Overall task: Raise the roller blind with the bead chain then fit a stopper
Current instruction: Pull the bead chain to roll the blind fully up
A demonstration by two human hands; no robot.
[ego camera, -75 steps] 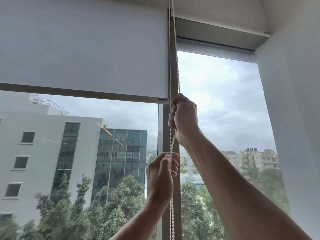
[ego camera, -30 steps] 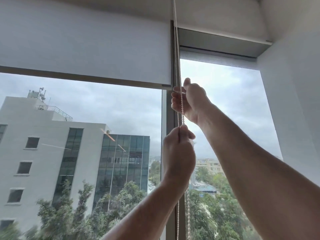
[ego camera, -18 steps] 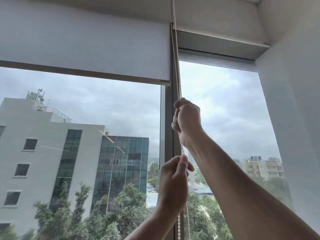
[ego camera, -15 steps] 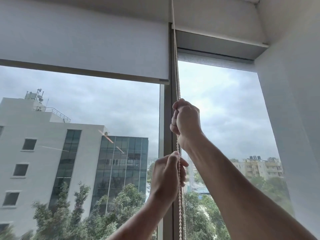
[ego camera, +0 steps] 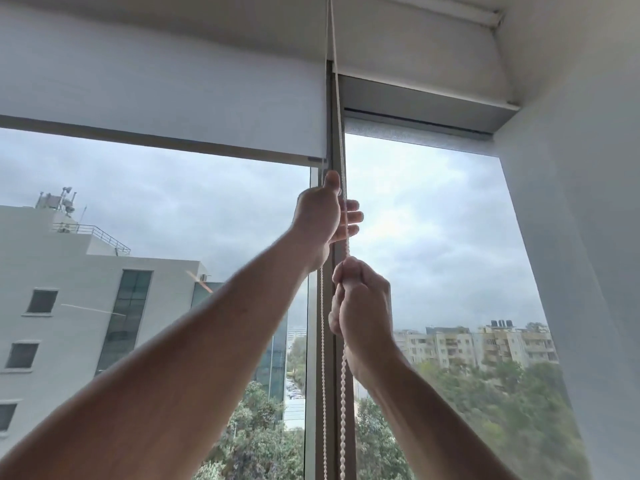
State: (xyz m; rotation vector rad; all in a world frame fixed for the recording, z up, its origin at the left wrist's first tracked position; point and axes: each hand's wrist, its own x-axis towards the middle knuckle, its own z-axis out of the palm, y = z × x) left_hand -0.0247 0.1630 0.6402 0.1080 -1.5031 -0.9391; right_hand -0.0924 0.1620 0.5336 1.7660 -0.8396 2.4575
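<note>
The white roller blind (ego camera: 173, 109) covers the top of the left window pane, its bottom bar (ego camera: 156, 142) well above the middle. The bead chain (ego camera: 343, 393) hangs in two strands along the window post. My right hand (ego camera: 363, 306) is closed in a fist around the right strand, below my left hand. Just under the blind's corner, my left hand (ego camera: 322, 216) is raised with thumb up and fingers spread, and the chain passes between thumb and fingers without a closed grip. No stopper is visible.
The grey window post (ego camera: 334, 427) stands between two panes. A second blind (ego camera: 415, 133) on the right pane is rolled almost fully up under its housing. A white side wall (ego camera: 571, 237) closes in on the right. Buildings and trees lie outside.
My right hand, which was the upper one, has come down with the chain. My left hand has let go below and risen above it, fingers now apart.
</note>
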